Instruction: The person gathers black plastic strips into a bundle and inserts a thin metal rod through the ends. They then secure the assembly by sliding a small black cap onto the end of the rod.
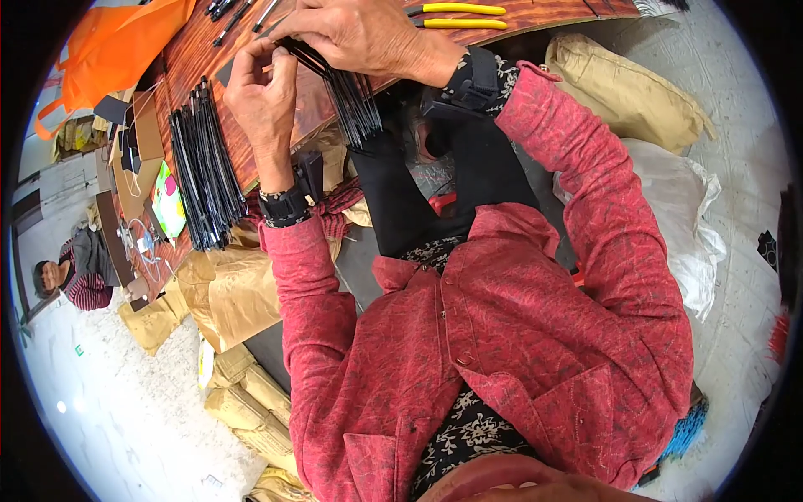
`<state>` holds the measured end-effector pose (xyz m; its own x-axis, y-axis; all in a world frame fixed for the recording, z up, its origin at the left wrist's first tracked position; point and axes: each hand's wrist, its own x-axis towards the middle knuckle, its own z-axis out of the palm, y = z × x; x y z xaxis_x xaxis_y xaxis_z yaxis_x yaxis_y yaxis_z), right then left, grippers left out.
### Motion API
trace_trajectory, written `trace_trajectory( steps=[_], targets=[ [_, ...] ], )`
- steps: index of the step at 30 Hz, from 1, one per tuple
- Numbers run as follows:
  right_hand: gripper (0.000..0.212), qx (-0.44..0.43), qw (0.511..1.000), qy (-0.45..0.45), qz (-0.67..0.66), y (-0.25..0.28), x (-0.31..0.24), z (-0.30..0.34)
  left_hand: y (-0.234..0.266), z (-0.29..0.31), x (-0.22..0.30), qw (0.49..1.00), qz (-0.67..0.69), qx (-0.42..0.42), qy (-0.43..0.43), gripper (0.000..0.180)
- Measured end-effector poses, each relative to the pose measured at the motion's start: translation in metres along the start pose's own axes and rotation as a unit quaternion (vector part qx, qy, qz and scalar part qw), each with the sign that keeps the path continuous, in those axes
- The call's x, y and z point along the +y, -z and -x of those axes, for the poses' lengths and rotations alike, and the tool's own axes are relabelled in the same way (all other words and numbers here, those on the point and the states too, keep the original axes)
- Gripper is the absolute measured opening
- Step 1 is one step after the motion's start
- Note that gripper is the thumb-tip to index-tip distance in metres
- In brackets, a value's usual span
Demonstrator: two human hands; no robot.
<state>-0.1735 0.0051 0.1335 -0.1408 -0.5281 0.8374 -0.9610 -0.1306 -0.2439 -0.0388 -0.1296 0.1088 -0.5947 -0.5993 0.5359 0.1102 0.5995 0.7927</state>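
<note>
My right hand (347, 38) is closed round one end of a bundle of thin, glossy black rods (353, 105). The rods fan out below it past the table's edge, over my dark trouser leg. Close beside it, the thumb and fingers of my left hand (261, 88) are pinched together near the held ends. Whatever sits between those fingertips is too small to make out. To the left of that hand, a larger bundle of similar black rods (205, 167) lies on the reddish wooden table (314, 105).
Yellow-handled pliers (460, 10) lie at the table's far edge, right of my hands. An orange bag (113, 63) and open cardboard box (149, 125) stand at left. Tan sacks (627, 88) and a white plastic bag (669, 217) lie at right. Another person (88, 272) is farther off.
</note>
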Motion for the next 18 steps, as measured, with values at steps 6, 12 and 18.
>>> trace_trajectory(
  steps=[6, 12, 18],
  targets=[
    [0.02, -0.148, 0.971, -0.028, 0.185, 0.017, -0.024, -0.014, 0.005, 0.005, -0.005, 0.998, 0.059, -0.002, 0.027, 0.017],
    [0.019, -0.029, 0.998, -0.029, -0.056, -0.001, 0.005, 0.0, 0.005, 0.005, 0.004, 0.997, 0.07, -0.002, 0.034, 0.015],
    [0.019, 0.046, 0.99, 0.032, -0.131, 0.001, 0.004, -0.005, 0.008, 0.006, 0.001, 0.997, 0.062, -0.008, 0.035, 0.016]
  ],
)
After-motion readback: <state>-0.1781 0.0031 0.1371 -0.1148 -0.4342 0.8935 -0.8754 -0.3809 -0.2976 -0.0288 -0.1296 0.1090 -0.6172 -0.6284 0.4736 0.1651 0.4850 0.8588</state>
